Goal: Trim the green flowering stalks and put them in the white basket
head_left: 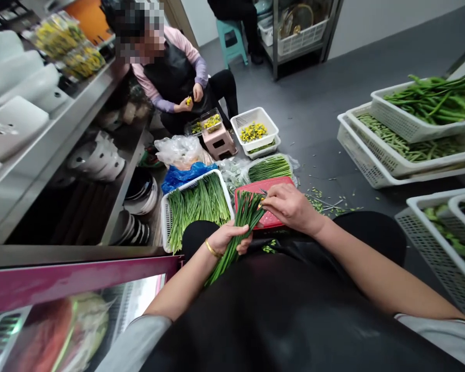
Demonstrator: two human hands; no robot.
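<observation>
My left hand [230, 237] is wrapped round a bunch of long green chive stems [242, 217], held at a slant above my lap. At the bunch's upper ends, my right hand [290, 206] is closed in a pinch; what lies between its fingertips is hidden. Behind the hands is a red plastic surface [271, 184], with a small dark and orange item partly visible by the right fingertips. To the left, a white basket [163, 222] is filled with more chive stems [199, 204]. Small green bits [270, 247] rest on my black apron [256, 310].
Another bundle of stems [269, 168] lies on plastic beyond the red surface. A co-worker [174, 72] sits ahead, near a white basket of yellow flowers [256, 113]. Stacked vegetable baskets [395, 121] stand right; metal shelving [73, 134] runs left. Trimmings [325, 201] litter the floor.
</observation>
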